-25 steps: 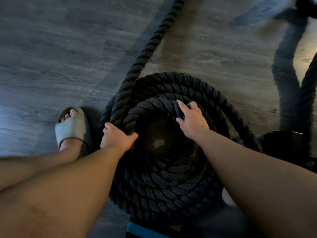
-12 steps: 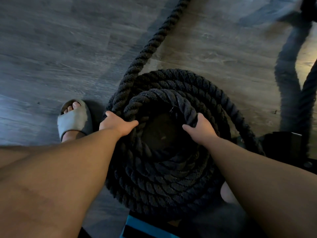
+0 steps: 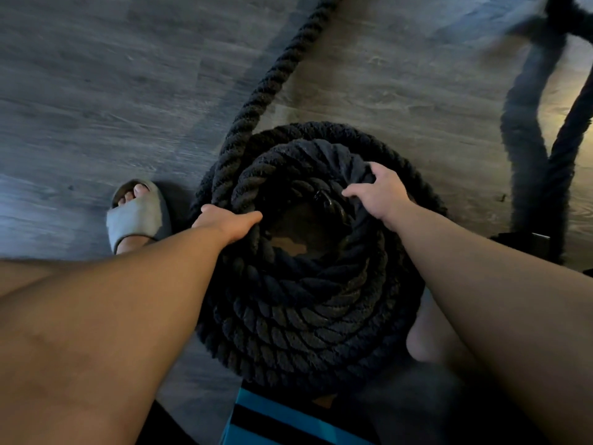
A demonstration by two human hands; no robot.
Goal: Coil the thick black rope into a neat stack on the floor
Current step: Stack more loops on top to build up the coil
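Observation:
The thick black rope [image 3: 298, 319] lies coiled in a round stack of several turns on the grey wood floor, with a hollow middle. A loose length of rope [image 3: 272, 75] runs from the stack's left side up and away to the top edge. My left hand [image 3: 229, 221] grips the top turn at the stack's left rim, thumb over the inner side. My right hand [image 3: 380, 194] grips the top turn at the upper right of the hollow, fingers curled over the rope.
My left foot in a grey slipper [image 3: 136, 213] stands just left of the stack. Further rope lengths [image 3: 558, 155] hang or lie at the right, beside a dark object [image 3: 526, 245]. Blue striped fabric [image 3: 288, 422] shows at the bottom edge.
My right hand has slid up along the top turn toward the far right of the hollow. My left hand has stayed at the left rim.

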